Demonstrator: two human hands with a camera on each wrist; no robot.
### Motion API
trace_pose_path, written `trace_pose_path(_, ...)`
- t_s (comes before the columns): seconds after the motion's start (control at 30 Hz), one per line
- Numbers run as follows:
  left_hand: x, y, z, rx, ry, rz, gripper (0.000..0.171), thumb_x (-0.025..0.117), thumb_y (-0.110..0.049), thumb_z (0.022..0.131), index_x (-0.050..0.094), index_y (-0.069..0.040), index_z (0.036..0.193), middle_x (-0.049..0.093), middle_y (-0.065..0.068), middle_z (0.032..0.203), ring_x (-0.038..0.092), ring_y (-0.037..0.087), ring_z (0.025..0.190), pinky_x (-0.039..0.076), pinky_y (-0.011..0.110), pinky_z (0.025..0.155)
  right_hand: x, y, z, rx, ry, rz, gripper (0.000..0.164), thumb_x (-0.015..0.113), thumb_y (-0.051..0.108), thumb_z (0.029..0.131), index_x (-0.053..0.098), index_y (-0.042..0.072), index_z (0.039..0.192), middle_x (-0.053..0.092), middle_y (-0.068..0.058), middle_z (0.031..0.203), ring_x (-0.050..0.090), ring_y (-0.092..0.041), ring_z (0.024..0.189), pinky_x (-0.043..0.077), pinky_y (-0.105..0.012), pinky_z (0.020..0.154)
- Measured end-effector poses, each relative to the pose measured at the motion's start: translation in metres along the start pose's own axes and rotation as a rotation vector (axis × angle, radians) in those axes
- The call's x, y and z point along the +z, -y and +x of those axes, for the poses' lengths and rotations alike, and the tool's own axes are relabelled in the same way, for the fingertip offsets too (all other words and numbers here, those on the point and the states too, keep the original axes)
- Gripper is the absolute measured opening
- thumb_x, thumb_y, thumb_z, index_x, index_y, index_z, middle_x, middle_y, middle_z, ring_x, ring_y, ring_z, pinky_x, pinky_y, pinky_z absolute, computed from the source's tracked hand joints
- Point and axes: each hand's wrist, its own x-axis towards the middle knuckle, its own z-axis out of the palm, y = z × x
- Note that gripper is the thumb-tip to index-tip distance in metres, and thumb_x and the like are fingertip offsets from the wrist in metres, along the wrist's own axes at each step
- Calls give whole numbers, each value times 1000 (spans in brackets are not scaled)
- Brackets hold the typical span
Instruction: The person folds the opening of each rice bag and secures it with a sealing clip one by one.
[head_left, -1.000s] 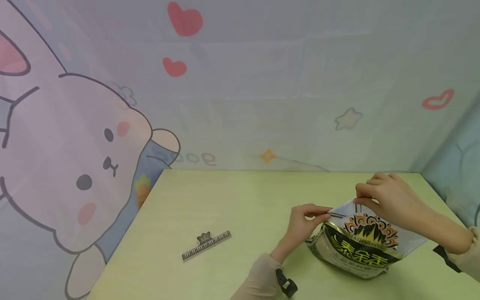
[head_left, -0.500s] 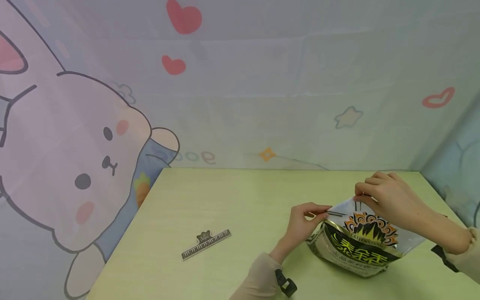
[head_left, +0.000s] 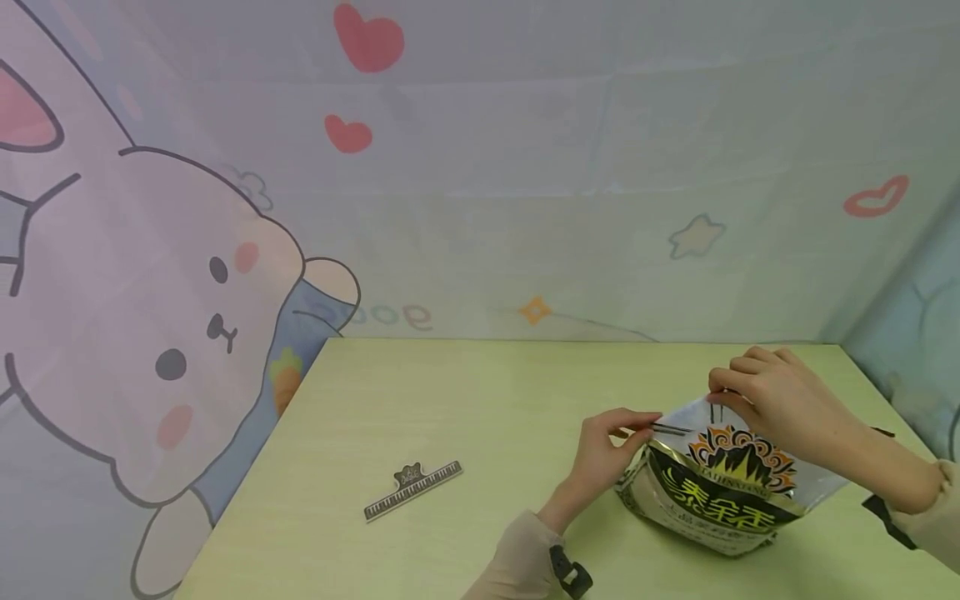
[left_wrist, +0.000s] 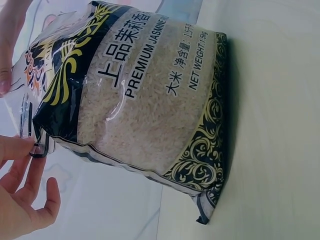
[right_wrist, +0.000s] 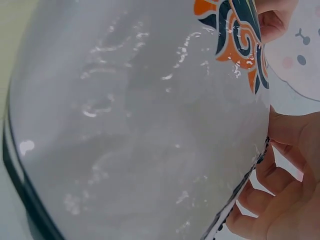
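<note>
A clear plastic bag of jasmine rice (head_left: 720, 504) with black and gold printing stands on the table's right side, its top leaning back. My left hand (head_left: 603, 454) pinches the bag's left upper edge between thumb and fingers. Higher up, my right hand (head_left: 787, 408) pinches the top edge. Rice grains fill the lower part of the bag (left_wrist: 145, 105) in the left wrist view, while the upper part is flat film. In the right wrist view, the right hand's (right_wrist: 292, 182) thumb and fingers lie on either side of the film's edge.
A long clip (head_left: 412, 490) with a piano-key pattern lies left of the bag on the pale green table (head_left: 480, 400). Behind the table hangs a cloth backdrop (head_left: 525, 167) printed with a rabbit and hearts. A small dark item (head_left: 883, 432) shows beyond the right forearm.
</note>
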Motion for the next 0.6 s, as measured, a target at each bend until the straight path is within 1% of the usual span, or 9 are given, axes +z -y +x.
trace_pose_path(0.13,0,4,-2,-1,3,6,22,60,-13,84,66,-7,105,69,7,99,64,18,86,45,16,70,0,0,-1,0,2,2,55,17,51,92,56,20,70,51,10,61,49,-14,61,34,-32,54)
trace_pose_path(0.2,-1,4,-2,17,2,26,22,60,-15,84,66,-8,105,68,6,100,64,17,84,45,18,70,1,0,-1,4,3,-2,56,16,51,92,57,19,70,51,9,61,49,-14,62,35,-33,55)
trace_pose_path(0.37,-6,2,-2,82,-27,85,19,60,-15,84,67,-8,101,69,6,95,65,14,80,47,19,66,2,-1,-1,6,-1,-4,57,14,50,92,56,19,70,51,8,61,50,-15,62,37,-34,55)
trace_pose_path(0.43,-8,3,-3,85,-31,92,18,60,-15,84,68,-8,99,69,6,94,65,13,79,47,19,66,3,-1,-2,5,-4,1,57,14,50,93,56,19,70,51,9,61,50,-15,62,37,-34,55)
trace_pose_path(0.6,-13,5,-6,66,-16,97,18,60,-15,85,67,-8,100,69,6,95,65,13,80,47,19,66,4,-2,-3,5,-11,9,57,14,50,93,56,19,70,51,9,61,50,-14,61,37,-33,55)
